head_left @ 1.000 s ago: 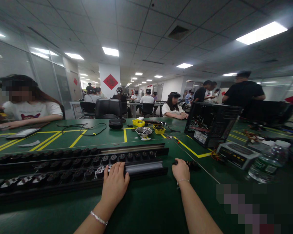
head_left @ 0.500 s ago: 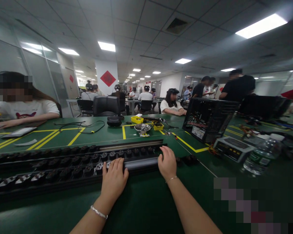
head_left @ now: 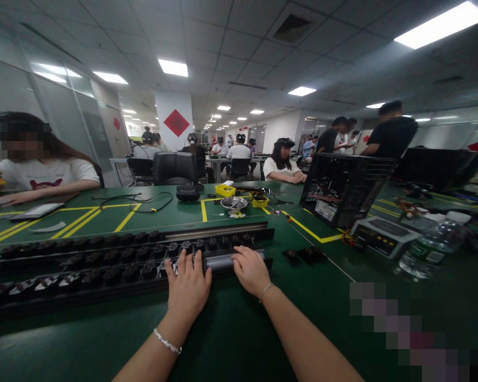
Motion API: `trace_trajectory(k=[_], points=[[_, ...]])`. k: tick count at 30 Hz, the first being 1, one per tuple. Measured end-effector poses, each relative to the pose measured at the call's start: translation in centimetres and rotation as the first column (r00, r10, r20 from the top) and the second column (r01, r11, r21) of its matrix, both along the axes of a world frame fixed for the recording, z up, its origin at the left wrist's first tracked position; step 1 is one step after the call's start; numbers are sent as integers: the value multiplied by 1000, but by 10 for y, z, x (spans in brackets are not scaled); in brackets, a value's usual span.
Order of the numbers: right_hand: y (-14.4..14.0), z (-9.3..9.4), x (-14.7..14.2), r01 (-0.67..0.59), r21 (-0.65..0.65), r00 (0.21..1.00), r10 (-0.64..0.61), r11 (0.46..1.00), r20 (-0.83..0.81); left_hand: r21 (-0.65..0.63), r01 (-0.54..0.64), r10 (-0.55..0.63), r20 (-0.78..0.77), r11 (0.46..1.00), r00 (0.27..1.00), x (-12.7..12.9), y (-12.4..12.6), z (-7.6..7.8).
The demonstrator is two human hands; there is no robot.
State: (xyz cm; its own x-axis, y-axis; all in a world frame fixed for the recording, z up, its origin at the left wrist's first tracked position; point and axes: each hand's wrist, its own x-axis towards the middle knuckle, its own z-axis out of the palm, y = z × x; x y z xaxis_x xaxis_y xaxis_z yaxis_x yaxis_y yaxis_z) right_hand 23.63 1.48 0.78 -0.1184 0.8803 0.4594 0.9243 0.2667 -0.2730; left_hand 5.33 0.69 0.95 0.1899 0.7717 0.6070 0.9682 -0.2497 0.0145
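Left hand (head_left: pixel 189 284) palm down at the near rail (head_left: pixel 103 298), fingers loosely spread and fairly straight, tips on or just above the last of its round black parts (head_left: pixel 113 275). Right hand (head_left: pixel 252 269) over the rail's right end, fingers bent and drawn together above the bare grey strip (head_left: pixel 219 262); cannot tell whether they pinch anything, as the back of the hand hides the grip.

The near rail lies lengthwise across the green table (head_left: pixel 231 339), its row of parts running left from the left hand. Two more rails behind it, roughly parallel: a middle rail (head_left: pixel 137 255) and a far rail (head_left: pixel 219 232), the latter bare toward its right end. Right of the right hand, apart from it, small dark pieces (head_left: pixel 313 254) on the table. Beyond: metal bowl (head_left: pixel 233 203), yellow bin (head_left: pixel 225 190), open computer case (head_left: pixel 346 185). Water bottle (head_left: pixel 430 249) farther right.
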Motion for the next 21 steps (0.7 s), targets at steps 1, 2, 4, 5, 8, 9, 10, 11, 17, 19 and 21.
trace_trajectory(k=[1, 2, 4, 5, 8, 9, 10, 11, 17, 19, 21], points=[[0, 0, 0, -1, -1, 1000, 1, 1000, -3, -3, 2, -2, -2, 1000, 1000, 0, 0, 0], [0, 0, -1, -2, -1, 1000, 2, 1000, -5, -6, 3, -3, -6, 1000, 1000, 0, 0, 0], [1, 0, -1, -1, 2, 1000, 1, 1000, -9, -9, 4, -4, -19, 1000, 1000, 1, 0, -1], [1, -1, -1, 0, 5, 1000, 0, 1000, -10, -10, 5, -5, -28, 1000, 1000, 2, -1, -2], [0, -1, -2, 4, 10, 1000, -3, 1000, -13, -10, 0, 0, -50, 1000, 999, 4, -2, -3], [0, -1, -1, 6, 12, 1000, -6, 1000, -15, -11, -6, 5, -52, 1000, 999, 5, -2, -3], [0, -1, -1, 8, 12, 1000, -8, 1000, -17, -12, -10, 9, -54, 1000, 999, 6, -2, -4], [0, -1, -2, 11, 12, 1000, -11, 1000, -19, -14, -12, 11, -55, 1000, 998, 6, -2, -4], [0, 0, -2, 22, 14, 1000, -22, 1000, -17, -35, -5, 3, -48, 999, 999, 5, -1, -3], [-1, 0, -3, 22, 14, 1000, -22, 1000, -15, -41, -8, 6, -57, 999, 998, 5, -1, -2], [-1, 1, -3, 26, 13, 1000, -26, 1000, -15, -45, -7, 4, -67, 999, 998, 5, -1, -1]])
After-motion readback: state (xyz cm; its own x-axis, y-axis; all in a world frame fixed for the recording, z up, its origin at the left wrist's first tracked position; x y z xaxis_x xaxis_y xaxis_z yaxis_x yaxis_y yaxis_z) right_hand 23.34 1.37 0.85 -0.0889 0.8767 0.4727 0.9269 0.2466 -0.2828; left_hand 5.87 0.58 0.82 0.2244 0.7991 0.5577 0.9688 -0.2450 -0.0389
